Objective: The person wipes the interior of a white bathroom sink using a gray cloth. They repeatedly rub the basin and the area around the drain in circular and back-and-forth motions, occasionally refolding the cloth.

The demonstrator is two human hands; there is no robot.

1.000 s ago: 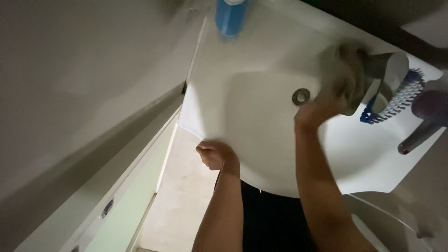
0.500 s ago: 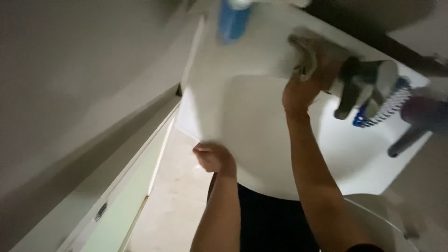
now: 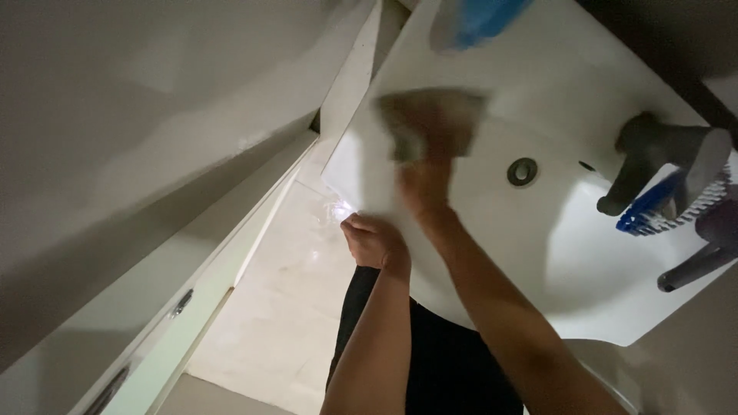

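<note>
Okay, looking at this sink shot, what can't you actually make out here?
- Head view: the right hand and the cloth it presses on the sink are smeared by motion, so the grip is unclear.
- The blue bottle is cut off by the top edge.
- The blue brush is partly hidden behind the dark tap.
- The left hand grips the sink edge; its fingertips are hidden under the rim.

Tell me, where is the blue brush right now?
In the head view, the blue brush sits at the far right of the white sink, beside the dark tap, well away from the right hand holding the cloth.
</note>
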